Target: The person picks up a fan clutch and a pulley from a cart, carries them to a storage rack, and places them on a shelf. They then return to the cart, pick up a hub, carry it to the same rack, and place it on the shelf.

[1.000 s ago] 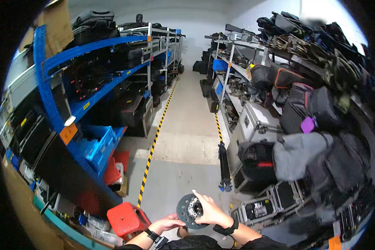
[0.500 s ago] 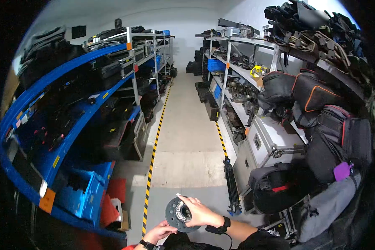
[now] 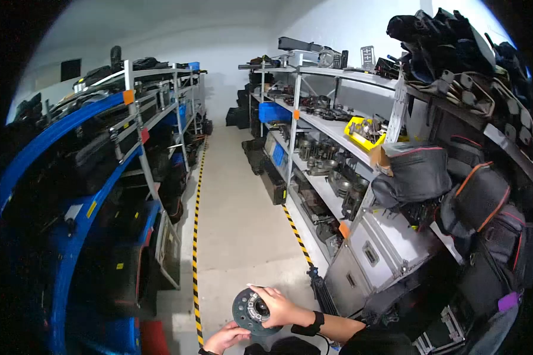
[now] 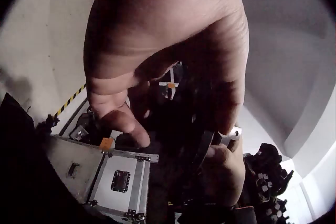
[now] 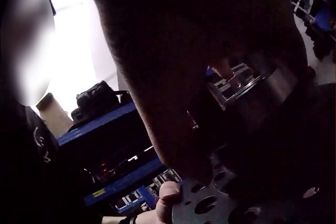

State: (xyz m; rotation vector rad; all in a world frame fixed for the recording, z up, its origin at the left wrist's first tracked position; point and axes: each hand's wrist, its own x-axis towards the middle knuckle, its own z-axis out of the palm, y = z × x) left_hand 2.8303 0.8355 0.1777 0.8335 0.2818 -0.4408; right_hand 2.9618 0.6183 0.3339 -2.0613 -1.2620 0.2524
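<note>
A dark round plate (image 3: 241,309) with a ring of holes and a metal collar at its centre is held low in front of the body in the head view. My right hand (image 3: 283,309) grips it from the right, thumb and fingers spread across the collar. At the lower left edge, my left hand (image 3: 224,338) pinches the rim between thumb and fingers. The right wrist view shows the holed plate (image 5: 190,209) close up, with the left thumb (image 5: 167,196) at its edge. In the left wrist view the plate is mostly hidden behind the left hand (image 4: 168,24).
An aisle floor (image 3: 237,219) runs ahead between yellow-black tape lines (image 3: 196,254). Blue-framed shelving (image 3: 71,139) lines the left. On the right are shelves of metal parts (image 3: 331,157), a yellow bin (image 3: 361,141), black bags (image 3: 417,174), a silver flight case (image 3: 376,254) and a folded tripod (image 3: 323,293).
The head view has advanced along the aisle and turned rightward. A red stool at lower left has gone out of view. Both hands keep holding the round plate.
</note>
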